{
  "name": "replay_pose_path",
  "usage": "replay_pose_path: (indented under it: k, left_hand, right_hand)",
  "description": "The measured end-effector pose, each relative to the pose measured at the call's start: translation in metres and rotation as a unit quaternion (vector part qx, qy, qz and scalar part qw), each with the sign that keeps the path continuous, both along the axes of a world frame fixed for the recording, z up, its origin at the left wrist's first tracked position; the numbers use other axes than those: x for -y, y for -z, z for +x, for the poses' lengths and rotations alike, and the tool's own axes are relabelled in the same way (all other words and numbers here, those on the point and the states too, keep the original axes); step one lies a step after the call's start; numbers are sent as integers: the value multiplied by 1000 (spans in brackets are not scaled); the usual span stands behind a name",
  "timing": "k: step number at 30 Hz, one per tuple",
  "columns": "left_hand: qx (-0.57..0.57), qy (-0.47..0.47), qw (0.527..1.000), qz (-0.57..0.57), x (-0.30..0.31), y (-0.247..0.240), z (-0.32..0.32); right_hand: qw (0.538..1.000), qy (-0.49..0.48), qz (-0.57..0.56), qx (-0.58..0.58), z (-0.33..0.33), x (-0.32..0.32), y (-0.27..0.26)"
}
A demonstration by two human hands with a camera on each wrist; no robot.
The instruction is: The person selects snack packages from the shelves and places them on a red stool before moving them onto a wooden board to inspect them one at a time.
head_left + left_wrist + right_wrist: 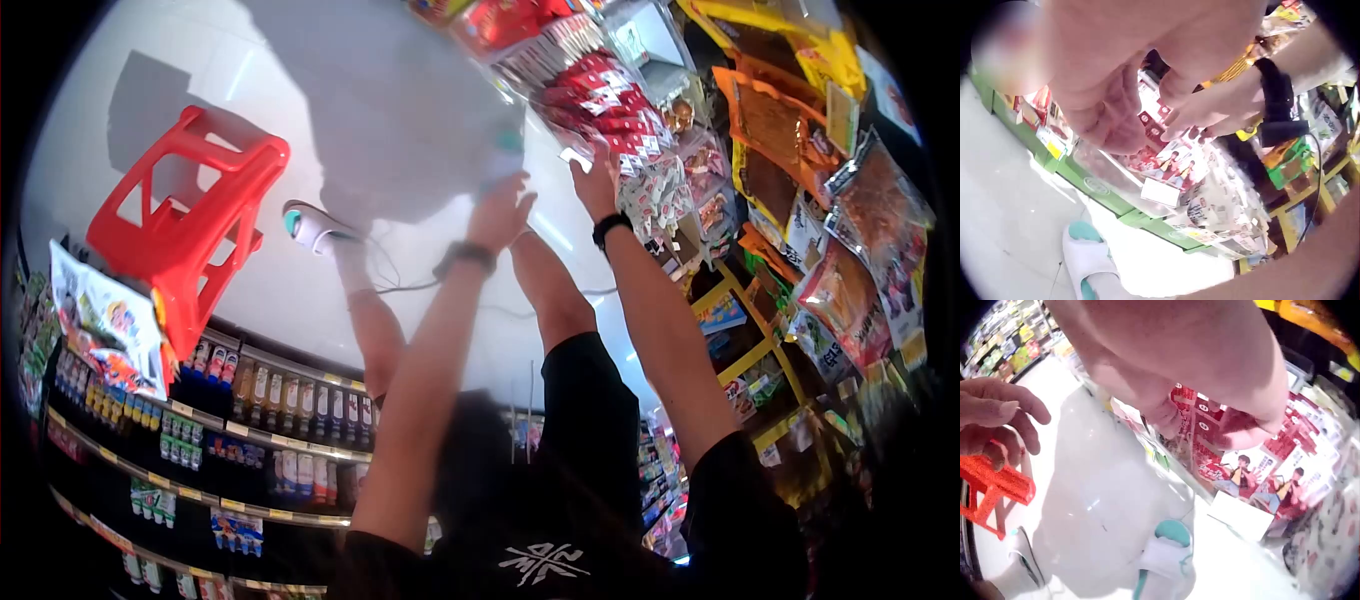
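Note:
My right hand (597,182) is at the front of a display bin, its fingers bent around red printed snack packets (1205,425) standing in a row. In the right wrist view the packets show between its fingers and thumb. Cartoon-like figures are printed on the packets' pale and red fronts. My left hand (500,212) hovers over the floor to the left of the bin, fingers loosely bent and holding nothing. A blank white price card (1241,515) sits on the bin's front edge, just below the red packets. White packets (1210,206) fill the neighbouring section.
A red plastic stool (190,215) stands on the pale floor to the left. Shelves of bottles (300,405) run along the lower left. Hanging bagged snacks (780,130) crowd the right side. A foot in a white and green slipper (1163,559) stands close to the bin.

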State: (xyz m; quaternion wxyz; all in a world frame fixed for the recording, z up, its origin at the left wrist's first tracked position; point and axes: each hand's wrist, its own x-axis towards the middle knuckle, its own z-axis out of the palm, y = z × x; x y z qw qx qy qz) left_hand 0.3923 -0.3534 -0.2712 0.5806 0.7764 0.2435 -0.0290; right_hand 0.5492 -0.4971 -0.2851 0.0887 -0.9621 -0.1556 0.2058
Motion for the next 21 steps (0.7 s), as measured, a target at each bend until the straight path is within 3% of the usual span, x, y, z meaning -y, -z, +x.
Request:
replay_pose_path:
  k: [3, 5, 6, 9, 10, 13, 15, 16, 18, 19, 21]
  left_hand:
    - [35, -7, 998, 59, 21, 55, 32]
    - [23, 0, 999, 49, 18, 53, 43]
    - [16, 3, 999, 44, 18, 53, 44]
    - [-73, 11, 997, 1, 1, 40, 31]
    - [-97, 1, 994, -56, 0, 58, 18]
    - [-148, 0, 972, -181, -29, 33, -7]
    - [-163, -82, 918, -352, -50, -10, -13]
    - [-175, -125, 875, -433, -59, -29, -30]
    - [-110, -144, 834, -521, -72, -50, -66]
    - [-68, -157, 815, -554, -85, -61, -78]
    - [-66, -171, 797, -576, -112, -95, -108]
  right_hand:
    - [995, -21, -96, 16, 20, -4, 18]
    - [986, -41, -160, 15, 29, -8, 23]
    - [987, -76, -132, 43, 27, 0, 27]
    - [986, -122, 85, -73, 17, 16, 23]
    - [975, -49, 178, -124, 5, 1, -15]
    - [897, -8, 321, -303, -17, -18, -78]
    - [762, 207, 342, -509, -29, -29, -119]
    - [757, 216, 363, -499, -39, -36, -132]
    - [755, 219, 358, -503, -54, -64, -159]
    - [791, 134, 357, -478, -60, -80, -166]
    - [733, 169, 383, -536, -78, -121, -190]
